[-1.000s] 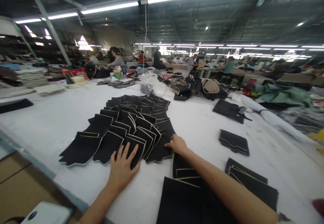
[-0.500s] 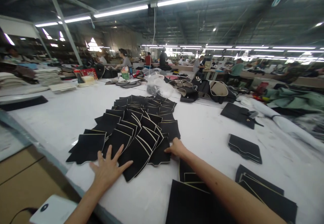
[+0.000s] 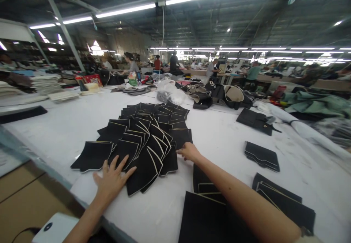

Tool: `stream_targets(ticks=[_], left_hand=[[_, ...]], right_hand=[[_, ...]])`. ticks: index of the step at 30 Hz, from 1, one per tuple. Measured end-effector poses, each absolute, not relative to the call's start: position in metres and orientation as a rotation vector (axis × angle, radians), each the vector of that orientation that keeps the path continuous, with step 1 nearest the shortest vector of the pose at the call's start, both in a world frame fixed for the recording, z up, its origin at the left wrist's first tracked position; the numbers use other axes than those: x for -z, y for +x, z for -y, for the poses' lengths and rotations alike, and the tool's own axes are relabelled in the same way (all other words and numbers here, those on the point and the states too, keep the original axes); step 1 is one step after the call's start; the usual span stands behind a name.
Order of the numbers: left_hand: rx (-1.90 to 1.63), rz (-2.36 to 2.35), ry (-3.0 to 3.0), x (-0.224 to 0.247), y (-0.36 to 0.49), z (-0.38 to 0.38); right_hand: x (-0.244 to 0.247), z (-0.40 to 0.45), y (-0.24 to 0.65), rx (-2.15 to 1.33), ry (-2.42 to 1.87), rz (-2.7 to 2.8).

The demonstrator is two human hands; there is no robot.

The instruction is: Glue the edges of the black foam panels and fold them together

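A spread of overlapping black panels (image 3: 149, 166) with pale cut edges, leather-like in look, lies fanned out on the white table (image 3: 156, 213). My left hand (image 3: 112, 179) rests with fingers spread, its fingertips on the near-left panels of the fan. At the right side of the fan, my right hand (image 3: 188, 152) has its fingers curled together at the edge of a black panel (image 3: 169, 160). That hand hides the point of contact in part. Below my right forearm are larger black pieces (image 3: 204, 213), partly covered by the arm.
To the right lie a small black stack (image 3: 261, 156), more black pieces (image 3: 286, 202) and a black strapped piece (image 3: 255, 120). Clear plastic (image 3: 170, 93) and bag parts (image 3: 219, 94) sit farther back. A white device (image 3: 56, 228) is at lower left. Several people work in the background.
The near panels of the fan have shifted slightly and sit closer together at the left. My right fingertips have moved up along the panel's edge. The view has turned a little.
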State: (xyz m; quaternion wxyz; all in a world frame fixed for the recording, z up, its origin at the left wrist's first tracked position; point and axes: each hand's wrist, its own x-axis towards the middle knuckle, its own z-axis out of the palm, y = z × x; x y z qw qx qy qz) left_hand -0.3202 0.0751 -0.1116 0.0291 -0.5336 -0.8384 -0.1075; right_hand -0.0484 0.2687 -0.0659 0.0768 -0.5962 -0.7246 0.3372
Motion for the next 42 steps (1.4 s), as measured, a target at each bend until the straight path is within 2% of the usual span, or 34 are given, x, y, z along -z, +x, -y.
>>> stream_targets(ticks=[5,11,15,19,23,28,34,38,40,42], left_hand=[[0.387,2.554,-1.633,0.117,-0.266,-0.052],[0.197,2.532,-1.600,0.125,-0.247,-0.056],[0.175,2.497,-1.601,0.126,-0.255,-0.062],[0.218,2.373,-1.631,0.125,-0.255,-0.056],[0.464,2.143,-1.690,0.127,-0.258,-0.048],[0.891,2.046,-1.585,0.118,-0.238,-0.038],[1.448,2.279,-1.912,0.045,-0.172,-0.034],[1.850,2.541,-1.757,0.019,-0.154,-0.055],[1.875,2.686,-1.769,0.031,-0.148,-0.067],[1.704,2.806,-1.980,0.055,-0.139,-0.073]], right_hand=[[0.063,-0.304,-0.017,-0.698,-1.905,2.013],[0.077,-0.315,-0.036,-0.785,-1.889,2.045],[0.077,-0.308,-0.048,-0.816,-1.823,2.052],[0.065,-0.304,-0.024,-0.840,-1.778,2.041],[0.037,-0.285,0.023,-0.912,-1.645,2.085],[0.001,-0.219,0.075,-1.148,-1.419,2.241],[-0.029,-0.146,0.109,-1.101,-1.342,2.216],[-0.044,-0.124,0.121,-1.109,-1.284,2.179],[-0.040,-0.115,0.122,-1.093,-1.358,2.287],[-0.028,-0.107,0.120,-1.010,-1.469,2.411]])
